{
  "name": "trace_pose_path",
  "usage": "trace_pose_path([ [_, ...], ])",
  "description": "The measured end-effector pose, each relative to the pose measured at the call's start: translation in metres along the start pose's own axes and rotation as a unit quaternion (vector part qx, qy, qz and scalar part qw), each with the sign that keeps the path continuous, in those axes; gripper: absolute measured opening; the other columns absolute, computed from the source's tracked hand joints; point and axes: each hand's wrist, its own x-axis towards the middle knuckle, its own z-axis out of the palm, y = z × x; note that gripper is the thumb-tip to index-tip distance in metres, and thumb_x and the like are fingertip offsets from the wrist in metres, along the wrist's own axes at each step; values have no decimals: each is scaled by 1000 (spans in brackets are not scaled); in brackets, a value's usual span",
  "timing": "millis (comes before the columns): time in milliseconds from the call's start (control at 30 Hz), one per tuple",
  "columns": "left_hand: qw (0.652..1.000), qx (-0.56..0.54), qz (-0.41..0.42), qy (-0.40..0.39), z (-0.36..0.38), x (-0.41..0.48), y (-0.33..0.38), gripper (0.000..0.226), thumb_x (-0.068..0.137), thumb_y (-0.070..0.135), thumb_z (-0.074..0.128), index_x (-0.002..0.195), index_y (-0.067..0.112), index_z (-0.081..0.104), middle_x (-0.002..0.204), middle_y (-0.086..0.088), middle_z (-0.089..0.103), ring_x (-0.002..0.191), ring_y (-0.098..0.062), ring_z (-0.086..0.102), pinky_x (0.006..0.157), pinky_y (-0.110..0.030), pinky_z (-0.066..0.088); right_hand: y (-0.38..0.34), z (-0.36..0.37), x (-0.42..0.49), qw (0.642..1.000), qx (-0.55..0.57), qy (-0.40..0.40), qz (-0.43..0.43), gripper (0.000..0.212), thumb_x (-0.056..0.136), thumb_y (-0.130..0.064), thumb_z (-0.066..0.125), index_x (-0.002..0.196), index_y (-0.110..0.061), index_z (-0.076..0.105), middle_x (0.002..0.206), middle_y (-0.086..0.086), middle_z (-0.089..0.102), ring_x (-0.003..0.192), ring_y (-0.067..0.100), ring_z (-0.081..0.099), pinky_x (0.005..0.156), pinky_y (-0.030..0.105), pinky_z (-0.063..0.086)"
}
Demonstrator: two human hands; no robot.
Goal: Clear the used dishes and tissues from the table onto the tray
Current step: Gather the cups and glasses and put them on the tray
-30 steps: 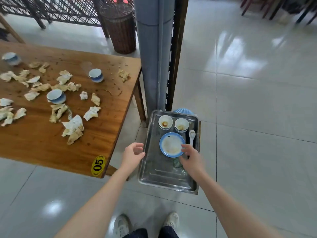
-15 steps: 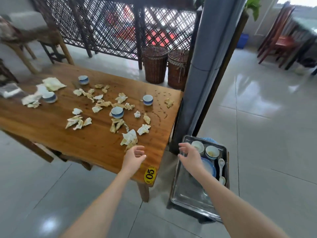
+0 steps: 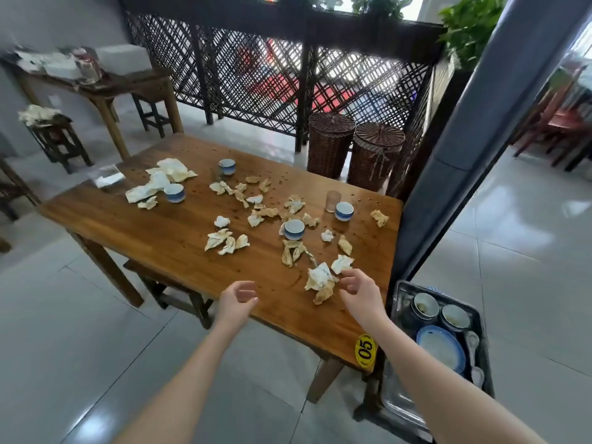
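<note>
A wooden table (image 3: 166, 225) is strewn with several crumpled stained tissues and several blue-and-white cups. The nearest cup (image 3: 294, 229) stands mid-table, another cup (image 3: 344, 211) sits beside a small glass (image 3: 333, 201). My left hand (image 3: 237, 299) hovers open over the table's near edge, holding nothing. My right hand (image 3: 360, 291) is open with curled fingers, right next to a clump of tissues (image 3: 320, 278). A metal tray (image 3: 400, 398) at lower right holds two used bowls (image 3: 424, 307), a blue-rimmed plate (image 3: 442, 347) and white spoons (image 3: 473, 342).
A grey pillar (image 3: 464, 139) rises just right of the table, beside the tray. Two wicker baskets (image 3: 330, 144) stand behind the table against a lattice fence. Stools and a side table (image 3: 105, 88) stand at the left. A bench (image 3: 166, 285) sits under the table.
My right hand left the plate on the tray and swung left over the table to the near tissue clump. My left hand moved forward over the table edge. The view lifted toward the table.
</note>
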Motion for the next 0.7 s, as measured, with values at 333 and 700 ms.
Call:
trace_pose_path([
  [333,998,-55,-10,7,-44,37,-7,29,89,11,66,114,24,59,104,3,63,97,-14,59,73,-24,50,-45,17,31,999,6,39,-12,43,84,-1,65,124,-15,55,100,-2,61,91,14,60,58,13,47],
  [700,998,-43,0,-45,-34,108,19,32,90,10,64,121,19,59,107,0,64,97,-15,58,75,-25,49,-42,20,91,998,-3,70,-6,43,84,-1,66,123,-16,55,105,1,61,95,15,59,65,10,45],
])
